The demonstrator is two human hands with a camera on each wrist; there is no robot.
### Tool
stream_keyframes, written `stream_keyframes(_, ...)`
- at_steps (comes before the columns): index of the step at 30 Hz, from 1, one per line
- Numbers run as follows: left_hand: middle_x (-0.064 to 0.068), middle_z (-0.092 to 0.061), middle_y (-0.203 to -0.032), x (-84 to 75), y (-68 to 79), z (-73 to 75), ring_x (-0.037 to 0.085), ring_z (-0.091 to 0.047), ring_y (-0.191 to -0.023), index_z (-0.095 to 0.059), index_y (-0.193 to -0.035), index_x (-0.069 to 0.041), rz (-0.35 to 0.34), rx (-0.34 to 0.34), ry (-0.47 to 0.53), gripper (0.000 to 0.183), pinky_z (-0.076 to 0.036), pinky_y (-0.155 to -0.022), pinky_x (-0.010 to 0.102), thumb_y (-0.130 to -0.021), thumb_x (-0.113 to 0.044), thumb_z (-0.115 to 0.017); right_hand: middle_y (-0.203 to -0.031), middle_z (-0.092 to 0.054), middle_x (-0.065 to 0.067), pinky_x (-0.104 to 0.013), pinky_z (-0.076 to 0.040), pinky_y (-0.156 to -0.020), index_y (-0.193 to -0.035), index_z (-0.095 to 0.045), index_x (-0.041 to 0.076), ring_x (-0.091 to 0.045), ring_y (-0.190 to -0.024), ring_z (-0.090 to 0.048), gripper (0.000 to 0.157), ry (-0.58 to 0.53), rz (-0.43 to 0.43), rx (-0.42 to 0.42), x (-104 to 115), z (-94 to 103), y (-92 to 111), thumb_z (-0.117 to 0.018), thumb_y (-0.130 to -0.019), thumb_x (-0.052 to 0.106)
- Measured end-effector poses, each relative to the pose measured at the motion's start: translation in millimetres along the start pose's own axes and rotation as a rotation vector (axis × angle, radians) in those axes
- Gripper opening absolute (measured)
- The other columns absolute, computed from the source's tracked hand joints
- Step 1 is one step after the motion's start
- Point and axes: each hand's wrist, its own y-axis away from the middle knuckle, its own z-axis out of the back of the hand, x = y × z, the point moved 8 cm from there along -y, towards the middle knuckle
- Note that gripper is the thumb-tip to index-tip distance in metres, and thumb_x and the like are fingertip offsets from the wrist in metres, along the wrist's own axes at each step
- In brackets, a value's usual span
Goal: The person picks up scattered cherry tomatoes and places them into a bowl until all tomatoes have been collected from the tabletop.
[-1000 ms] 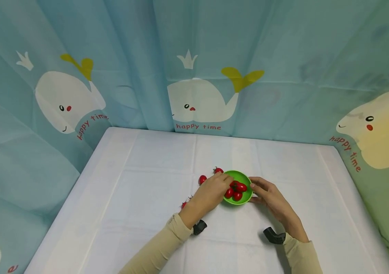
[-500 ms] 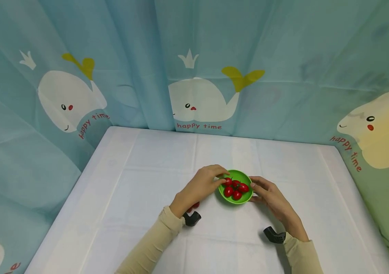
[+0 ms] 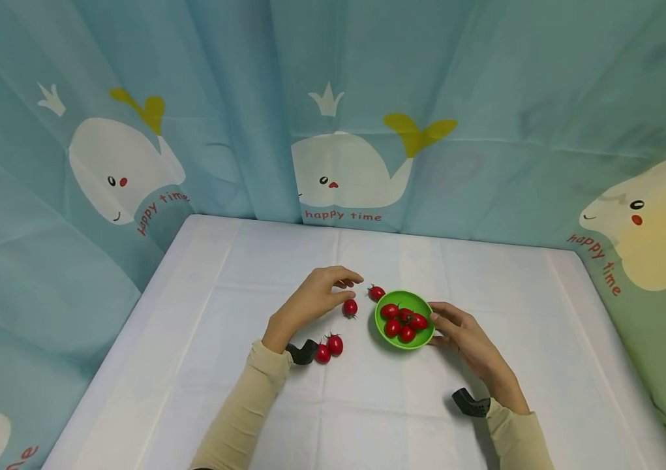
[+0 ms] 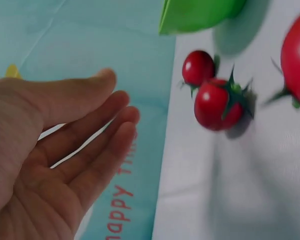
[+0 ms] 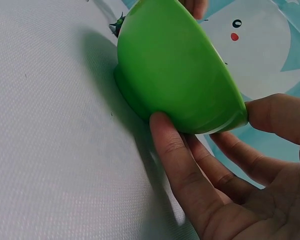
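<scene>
In the head view, a green bowl (image 3: pixel 404 297) holds several red cherry tomatoes (image 3: pixel 393 328). My right hand (image 3: pixel 470 339) steadies it from the right; the right wrist view shows the thumb at the rim and fingers (image 5: pixel 172 155) against the underside of the bowl (image 5: pixel 170 65). Left of the bowl, my left hand (image 3: pixel 312 299) hovers with relaxed, parted fingers and nothing between them. Its thumb lies just above a loose cherry tomato (image 3: pixel 349 307). Another tomato (image 3: pixel 376 292) with a green stem sits beside the bowl's rim. Seen from the left wrist, the palm (image 4: pixel 50 195) is bare.
Two more cherry tomatoes (image 3: pixel 335 344) lie side by side near the left wrist, close to its black wrist camera (image 3: pixel 302 352). A white cloth covers the table (image 3: pixel 262 261). Behind and at both sides hangs a blue-green curtain (image 3: pixel 239 130) with whale prints.
My left hand has let go of a tomato in the bowl and moved left, uncovering the loose tomatoes. The right hand and the bowl have stayed about where they were.
</scene>
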Motion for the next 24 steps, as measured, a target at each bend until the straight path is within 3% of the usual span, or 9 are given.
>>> stream_keyframes(6,0.004,-0.072,-0.133,17.2,1.1,-2.7,0.025,-0.067,-0.12,-0.07,-0.133,-0.013,0.01,0.099,-0.013,0.033,-0.054,-0.108,0.044,-0.1,-0.009,-0.069,-0.152,-0.046,-0.027,-0.028,-0.062,-0.092,-0.152,-0.041,-0.007,-0.002,-0.11,-0.067,0.056,0.004,-0.004,-0.009,-0.4,0.5,-0.5,-0.053,-0.11,0.028)
stream_keyframes(14,0.002,-0.071,-0.135,36.1,2.9,-15.6,0.024,-0.063,-0.129,-0.072,-0.13,-0.015,0.002,0.252,0.044,0.041,-0.049,-0.116,0.044,-0.096,0.005,-0.063,-0.153,-0.044,-0.029,-0.029,-0.062,-0.092,-0.152,-0.041,-0.008,-0.002,-0.111,-0.067,0.057,-0.003,-0.001,-0.003,0.0,0.0,-0.4,-0.053,-0.11,0.029)
stream_keyframes(18,0.004,-0.07,-0.135,39.1,2.5,-21.4,0.025,-0.062,-0.13,-0.072,-0.131,-0.014,0.011,0.291,0.033,0.039,-0.048,-0.117,0.042,-0.095,0.003,-0.067,-0.153,-0.043,-0.03,-0.03,-0.062,-0.092,-0.152,-0.041,-0.008,-0.002,-0.111,-0.066,0.057,-0.013,-0.001,-0.003,-0.2,0.2,0.5,-0.053,-0.11,0.029)
stream_keyframes(24,0.005,-0.07,-0.134,42.0,0.5,-24.2,0.025,-0.063,-0.129,-0.072,-0.13,-0.012,0.028,0.296,-0.021,0.039,-0.049,-0.116,0.04,-0.094,0.002,-0.072,-0.153,-0.044,-0.029,-0.03,-0.062,-0.092,-0.151,-0.041,-0.009,-0.002,-0.112,-0.066,0.057,-0.013,0.0,-0.005,-1.1,-0.2,-0.2,-0.053,-0.11,0.029)
